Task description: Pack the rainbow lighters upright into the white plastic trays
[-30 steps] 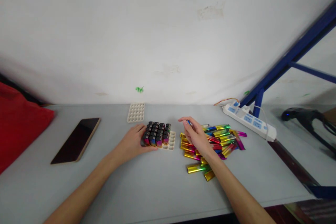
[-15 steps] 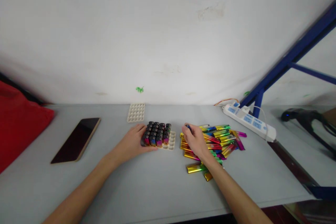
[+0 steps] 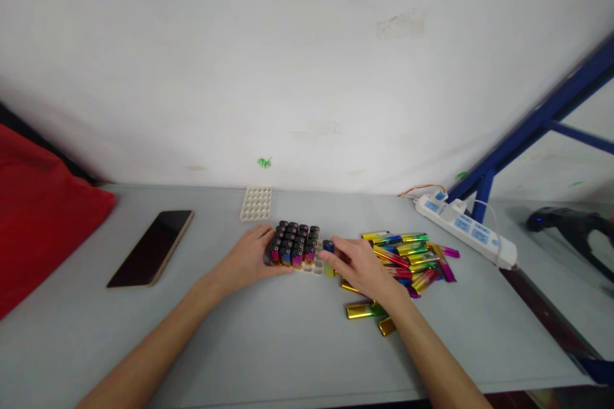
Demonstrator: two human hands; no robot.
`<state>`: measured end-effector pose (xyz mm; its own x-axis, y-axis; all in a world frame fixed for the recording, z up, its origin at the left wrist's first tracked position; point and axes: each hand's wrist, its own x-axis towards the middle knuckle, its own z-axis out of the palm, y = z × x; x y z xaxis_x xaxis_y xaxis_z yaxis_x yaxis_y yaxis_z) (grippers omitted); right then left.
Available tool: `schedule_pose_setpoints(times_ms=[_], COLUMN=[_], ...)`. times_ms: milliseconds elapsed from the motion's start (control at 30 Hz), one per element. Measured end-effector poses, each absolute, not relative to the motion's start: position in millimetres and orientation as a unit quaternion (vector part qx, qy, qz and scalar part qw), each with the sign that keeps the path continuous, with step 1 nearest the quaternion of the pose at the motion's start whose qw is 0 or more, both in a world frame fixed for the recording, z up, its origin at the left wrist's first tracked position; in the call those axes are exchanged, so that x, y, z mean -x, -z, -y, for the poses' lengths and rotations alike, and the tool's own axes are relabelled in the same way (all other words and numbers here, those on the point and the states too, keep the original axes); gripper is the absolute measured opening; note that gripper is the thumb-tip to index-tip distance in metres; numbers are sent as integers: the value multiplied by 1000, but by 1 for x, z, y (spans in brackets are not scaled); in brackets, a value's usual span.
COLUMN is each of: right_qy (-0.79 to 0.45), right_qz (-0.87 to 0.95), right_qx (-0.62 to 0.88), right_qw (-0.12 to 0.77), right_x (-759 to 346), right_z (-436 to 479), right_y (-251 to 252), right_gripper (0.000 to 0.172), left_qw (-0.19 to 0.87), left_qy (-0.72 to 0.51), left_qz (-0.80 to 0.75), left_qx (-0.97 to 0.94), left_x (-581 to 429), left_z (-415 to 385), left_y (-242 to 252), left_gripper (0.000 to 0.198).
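Note:
A pale moulded tray (image 3: 317, 267) holds several upright lighters (image 3: 292, 244) with black tops and shiny coloured bodies, packed on its left side. My left hand (image 3: 252, 255) wraps around the left end of this group, thumb along the front and fingers behind. Just off the tray's right edge, my right hand (image 3: 357, 265) pinches one upright lighter (image 3: 328, 247) with a dark blue top and a yellowish body. Loose metallic lighters (image 3: 412, 259) in gold, green, red and purple lie in a pile beneath and to the right of that hand.
Behind the filled tray lies a second pale tray (image 3: 256, 204). A phone (image 3: 152, 249) rests on the left, near a red cloth (image 3: 43, 211). On the right are a white power strip (image 3: 465, 230), a blue metal frame (image 3: 484, 195) and a black device (image 3: 551, 220).
My right hand has come left from the pile to the tray's right edge with the lighter. My left hand stays around the group. The view has shifted slightly.

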<state>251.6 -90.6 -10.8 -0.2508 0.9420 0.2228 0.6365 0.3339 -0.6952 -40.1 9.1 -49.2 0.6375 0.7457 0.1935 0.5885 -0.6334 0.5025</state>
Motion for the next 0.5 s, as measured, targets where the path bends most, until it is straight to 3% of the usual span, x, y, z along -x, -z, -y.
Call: schedule_pose_setpoints(times_ms=[133, 267, 500], right_qy=[-295, -190, -85], right_qz=[764, 804, 813], right_qx=[496, 514, 549], right_qw=[290, 228, 173], right_x=[-250, -243, -221], right_z=[92, 91, 92], right_y=[16, 20, 21], right_gripper=[42, 32, 42], left_qw=[202, 204, 205], left_qy=[-188, -185, -196], left_qz=[-385, -385, -375], left_qx=[-881, -881, -883], left_x=[40, 39, 40], left_z=[-9, -8, -8], left_y=[48, 46, 46], left_gripper=[63, 61, 59])
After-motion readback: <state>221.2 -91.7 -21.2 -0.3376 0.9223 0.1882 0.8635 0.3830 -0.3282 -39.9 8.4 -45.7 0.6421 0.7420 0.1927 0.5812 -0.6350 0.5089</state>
